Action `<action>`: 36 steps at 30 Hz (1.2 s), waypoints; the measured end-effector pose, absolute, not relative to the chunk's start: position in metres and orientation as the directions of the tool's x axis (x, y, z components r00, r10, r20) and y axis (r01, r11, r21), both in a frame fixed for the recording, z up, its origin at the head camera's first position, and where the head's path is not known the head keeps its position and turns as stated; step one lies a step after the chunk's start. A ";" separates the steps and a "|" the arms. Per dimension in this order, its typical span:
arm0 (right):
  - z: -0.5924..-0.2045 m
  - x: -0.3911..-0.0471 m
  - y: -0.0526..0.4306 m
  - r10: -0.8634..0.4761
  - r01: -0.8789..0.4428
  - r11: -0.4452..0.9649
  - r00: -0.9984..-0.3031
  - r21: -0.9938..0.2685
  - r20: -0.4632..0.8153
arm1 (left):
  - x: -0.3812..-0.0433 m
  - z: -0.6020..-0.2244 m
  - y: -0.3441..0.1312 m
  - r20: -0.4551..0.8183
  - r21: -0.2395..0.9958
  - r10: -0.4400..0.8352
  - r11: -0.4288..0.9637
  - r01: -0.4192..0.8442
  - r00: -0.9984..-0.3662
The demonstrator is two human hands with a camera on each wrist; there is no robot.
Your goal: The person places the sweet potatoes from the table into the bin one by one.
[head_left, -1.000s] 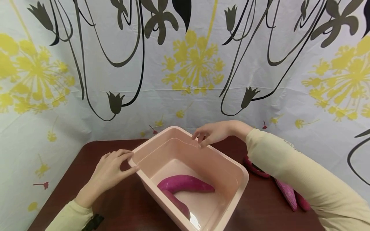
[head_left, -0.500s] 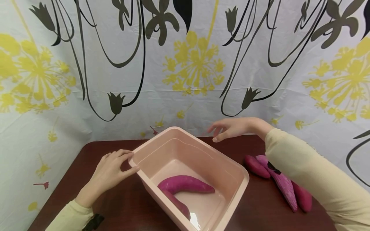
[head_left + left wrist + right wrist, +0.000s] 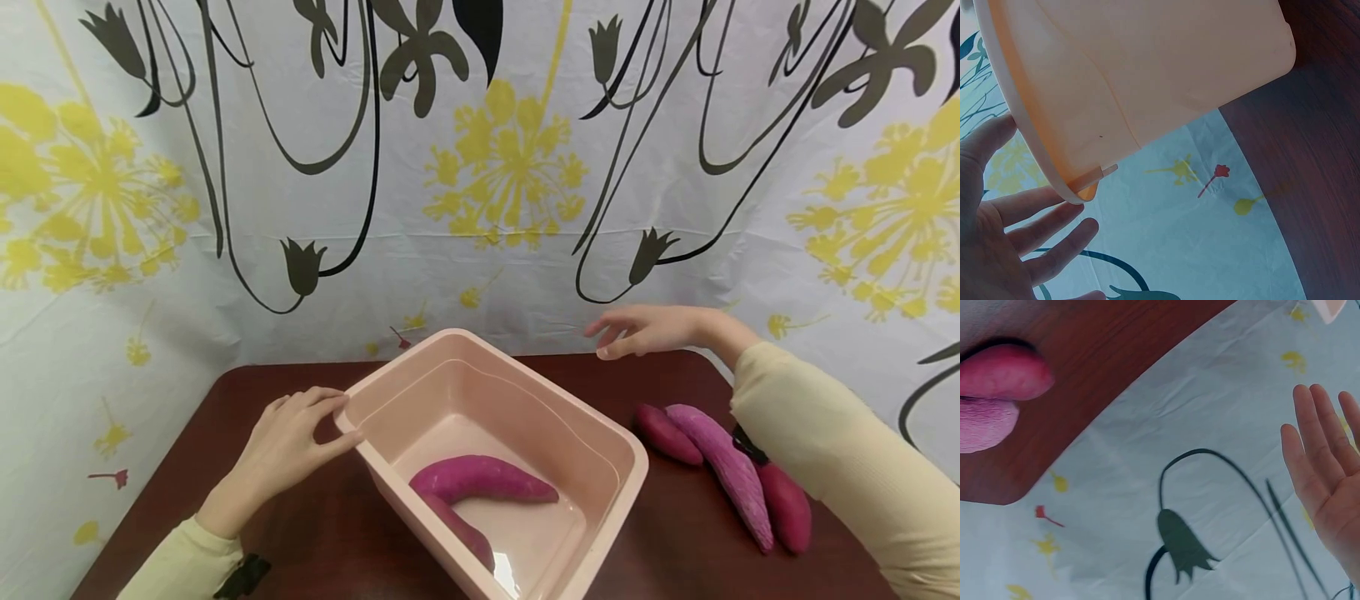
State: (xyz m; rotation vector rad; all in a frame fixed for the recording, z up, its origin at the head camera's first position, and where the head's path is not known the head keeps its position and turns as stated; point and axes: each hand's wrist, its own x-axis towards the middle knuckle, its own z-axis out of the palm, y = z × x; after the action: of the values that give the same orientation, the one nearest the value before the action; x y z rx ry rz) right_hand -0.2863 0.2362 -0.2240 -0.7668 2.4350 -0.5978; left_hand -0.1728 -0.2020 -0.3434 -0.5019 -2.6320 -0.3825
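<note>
At the left corner of the pink tub (image 3: 420, 387), the left hand (image 3: 288, 446) holds the rim between thumb and fingers; two sweet potatoes (image 3: 483, 477) lie inside, toward the near left. At far right, the right hand (image 3: 648, 329) hangs above the table (image 3: 285, 517), fingers relaxed, holding nothing. If the left hand pressed hard, the tub could perhaps tilt; the right sleeve (image 3: 840, 450), if lowered, might push the three loose sweet potatoes (image 3: 723, 467).

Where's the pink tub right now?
In the head view, the pink tub sits mid-table, its left corner gripped by the left hand; some sweet potatoes lie to its right.
</note>
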 end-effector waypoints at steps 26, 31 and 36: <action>-0.292 -0.303 0.302 -0.516 -0.186 0.737 -0.775 -0.650 -0.364 | -0.173 -0.344 -0.203 0.460 0.184 0.282 0.897 0.401 -0.842; -0.305 -0.306 0.312 -0.487 -0.149 0.742 -0.790 -0.654 -0.372 | -0.173 -0.343 -0.203 0.455 0.188 0.282 0.897 0.401 -0.844; -0.322 -0.309 0.320 -0.469 -0.114 0.731 -0.800 -0.673 -0.373 | -0.174 -0.342 -0.202 0.451 0.191 0.280 0.897 0.398 -0.847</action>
State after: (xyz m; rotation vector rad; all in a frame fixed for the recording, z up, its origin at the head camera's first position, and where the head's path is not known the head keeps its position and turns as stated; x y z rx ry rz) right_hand -0.3091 0.3201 -0.3217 -0.4411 2.3988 -0.8849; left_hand -0.1742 -0.2024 -0.3423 -0.4957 -2.6423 -0.3885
